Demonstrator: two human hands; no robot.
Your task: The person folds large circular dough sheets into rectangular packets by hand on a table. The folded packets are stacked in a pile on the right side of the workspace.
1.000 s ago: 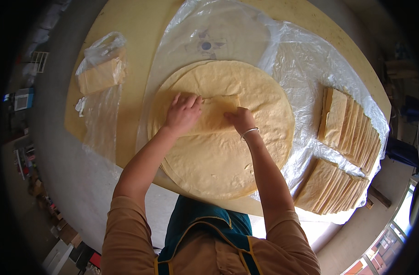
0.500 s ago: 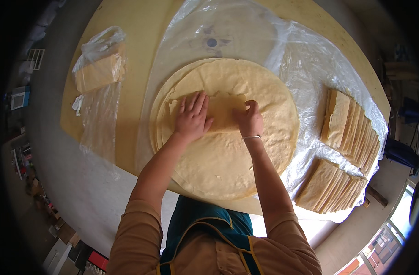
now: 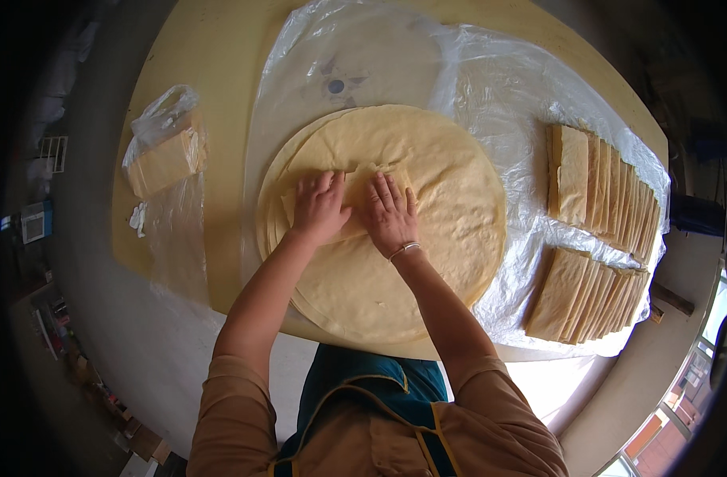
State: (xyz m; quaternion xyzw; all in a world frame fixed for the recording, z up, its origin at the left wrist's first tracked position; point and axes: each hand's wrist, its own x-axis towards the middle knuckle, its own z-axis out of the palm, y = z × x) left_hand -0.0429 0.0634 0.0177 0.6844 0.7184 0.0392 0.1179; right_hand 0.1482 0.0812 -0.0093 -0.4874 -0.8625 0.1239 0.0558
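folding in hand: both hands lie flat, fingers spread, palms down on a narrow folded strip of thin pale yellow flatbread (image 3: 354, 199) at frame centre. left hand (image 3: 318, 208) presses the strip's left part; right hand (image 3: 389, 213), a thin bracelet at its wrist, presses the right part. neither hand pinches or lifts anything.

progress, as judged: the top sheet looks gathered into a strip, not yet brought to the compact rectangle of the finished pieces. a stack of large round pale yellow flatbread sheets (image 3: 451, 207) lies under the strip, its offset edges showing several sheets left unfolded. done: two rows of folded rectangular flatbread pieces, upper row (image 3: 602, 187) and lower row (image 3: 590, 292), leaning overlapped at frame right.

item appearance: matte, soft, pliable, lightly mottled, with creased edges at the folds.

setting: crinkled clear plastic sheet (image 3: 490, 87) beneath stack and rows; round tan surface (image 3: 212, 71); clear plastic bag holding one folded flatbread piece (image 3: 166, 155) at upper left, well apart from the hands.
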